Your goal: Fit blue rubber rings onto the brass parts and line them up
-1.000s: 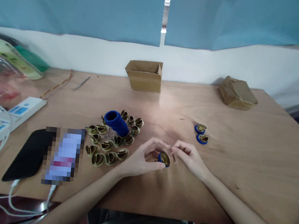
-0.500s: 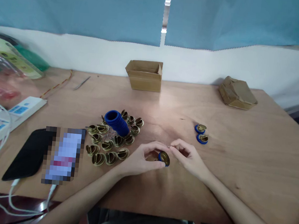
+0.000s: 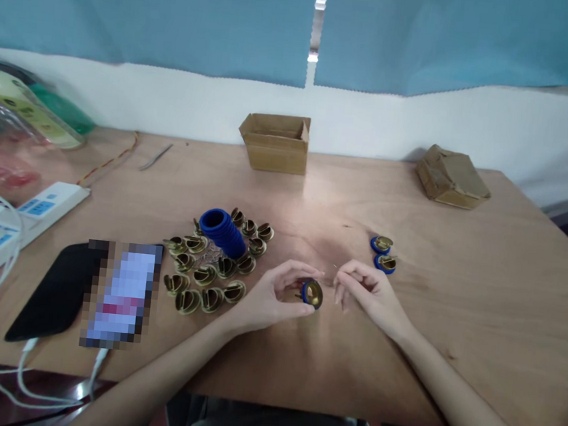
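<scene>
My left hand grips a round brass fitting with a blue ring around it, its hollow side turned to the right. Just right of it, my right hand has its thumb and forefinger pinched together. A tiny thin glint shows at those fingertips, too small to name. The hands are a short gap apart. Left of my left hand, a leaning stack of blue rings stands among several brass fittings without rings. Small silvery wire pieces lie in their midst. Two fittings with blue rings lie beyond my right hand.
An open cardboard box stands at the back, with a crumpled carton to its right. On the left are tweezers, a power strip, a black phone, a lit phone, white cables and plastic bags.
My right hand has moved slightly right, away from the fitting, with its lower fingers loosened. The fitting in my left hand has tilted and risen a little.
</scene>
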`<state>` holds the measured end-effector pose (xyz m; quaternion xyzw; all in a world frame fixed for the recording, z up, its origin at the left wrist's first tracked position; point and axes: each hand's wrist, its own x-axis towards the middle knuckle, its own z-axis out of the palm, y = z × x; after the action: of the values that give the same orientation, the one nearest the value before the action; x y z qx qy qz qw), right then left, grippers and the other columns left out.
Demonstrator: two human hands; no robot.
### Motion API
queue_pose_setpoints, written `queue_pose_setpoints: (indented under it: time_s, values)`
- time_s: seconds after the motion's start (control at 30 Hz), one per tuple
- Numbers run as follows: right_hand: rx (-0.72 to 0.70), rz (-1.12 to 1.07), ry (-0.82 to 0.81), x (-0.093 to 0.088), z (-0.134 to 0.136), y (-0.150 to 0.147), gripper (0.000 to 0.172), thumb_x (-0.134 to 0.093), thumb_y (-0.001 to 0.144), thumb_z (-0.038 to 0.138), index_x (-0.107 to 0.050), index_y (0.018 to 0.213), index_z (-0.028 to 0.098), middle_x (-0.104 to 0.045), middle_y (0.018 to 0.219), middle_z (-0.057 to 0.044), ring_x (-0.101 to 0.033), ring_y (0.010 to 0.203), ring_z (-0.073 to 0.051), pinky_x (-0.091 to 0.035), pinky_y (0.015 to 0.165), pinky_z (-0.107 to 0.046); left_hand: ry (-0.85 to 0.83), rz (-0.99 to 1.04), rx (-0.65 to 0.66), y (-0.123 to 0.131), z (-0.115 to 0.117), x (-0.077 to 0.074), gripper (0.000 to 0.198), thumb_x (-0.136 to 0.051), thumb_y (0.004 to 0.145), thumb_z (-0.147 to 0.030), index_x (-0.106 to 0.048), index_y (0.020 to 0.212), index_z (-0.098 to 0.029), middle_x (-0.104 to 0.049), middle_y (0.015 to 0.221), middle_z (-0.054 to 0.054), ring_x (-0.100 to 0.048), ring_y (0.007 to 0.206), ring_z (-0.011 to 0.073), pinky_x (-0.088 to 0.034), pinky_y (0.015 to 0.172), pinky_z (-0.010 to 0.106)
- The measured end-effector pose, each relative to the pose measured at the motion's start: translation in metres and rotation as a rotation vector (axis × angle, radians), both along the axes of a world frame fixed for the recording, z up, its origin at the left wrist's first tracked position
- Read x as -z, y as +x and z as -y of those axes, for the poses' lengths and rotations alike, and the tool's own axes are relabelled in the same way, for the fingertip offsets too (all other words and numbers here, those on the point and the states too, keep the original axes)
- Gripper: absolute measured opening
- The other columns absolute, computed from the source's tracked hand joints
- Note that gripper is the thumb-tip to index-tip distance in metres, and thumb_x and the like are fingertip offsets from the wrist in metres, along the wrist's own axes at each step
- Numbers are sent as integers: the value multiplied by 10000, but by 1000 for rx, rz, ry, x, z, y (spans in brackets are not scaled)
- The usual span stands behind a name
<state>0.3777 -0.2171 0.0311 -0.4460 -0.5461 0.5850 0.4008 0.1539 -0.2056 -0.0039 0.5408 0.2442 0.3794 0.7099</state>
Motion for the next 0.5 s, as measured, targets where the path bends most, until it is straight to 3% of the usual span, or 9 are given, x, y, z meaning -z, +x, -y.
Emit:
queue_pose_setpoints:
  time_s: [0.17, 0.5]
  values:
    - [-71, -25, -62, 7, 1, -1, 402, -584, 964, 527, -603, 756, 184, -588, 489, 49, -522, 399, -87, -439, 484, -218, -34, 0, -2, 1, 3, -1, 498, -811, 770, -112, -576, 1196, -217, -693, 1289, 102, -666, 1163, 210, -493, 1039, 400]
    - [-224, -161, -301, 12, 1, -9, 398, -693, 886, 537, -613, 746, 172, -613, 579, 28, -549, 506, -88, -432, 510, -202, -78, -44, -32, 1, 7, -9, 593, -854, 722, -120, -549, 1214, -247, -676, 1224, 65, -686, 1099, 199, -528, 981, 351]
